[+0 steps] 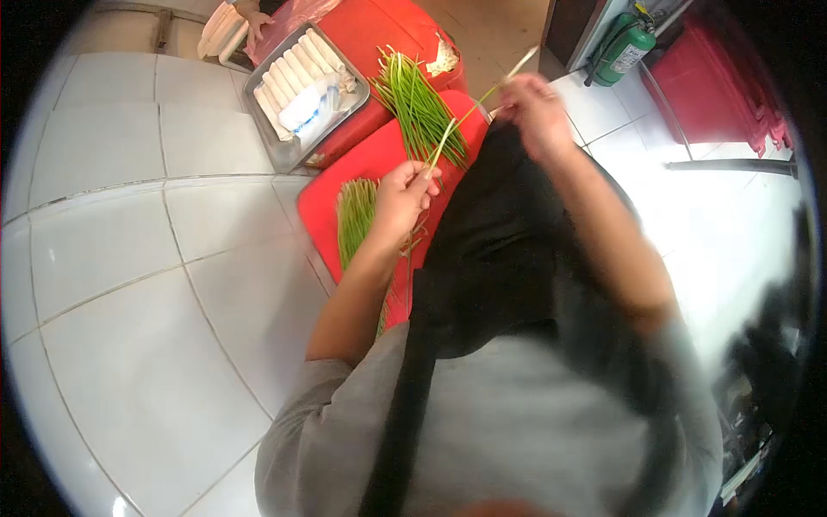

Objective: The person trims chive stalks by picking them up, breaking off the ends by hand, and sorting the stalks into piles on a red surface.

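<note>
My left hand (403, 200) is closed, pinching a spring onion (443, 145) with its pale end pointing up and away from me. Off to the right, my right hand (536, 112) is raised and blurred, its fingers closed on another thin spring onion whose white tip sticks out beyond them. Just past my left hand, a loose pile of green spring onions (418, 103) lies on a red board (323, 198). A second bunch of spring onions (355, 215) rests beside my left wrist, partly hidden by my forearm.
A metal tray (363, 96) of white rolls and a plastic wrapper stands beyond the board on a red surface (366, 26). Another person's hand (256, 24) is at the top left. White tiled wall lies left; a green fire extinguisher (626, 53) and red bin (706, 86) are right.
</note>
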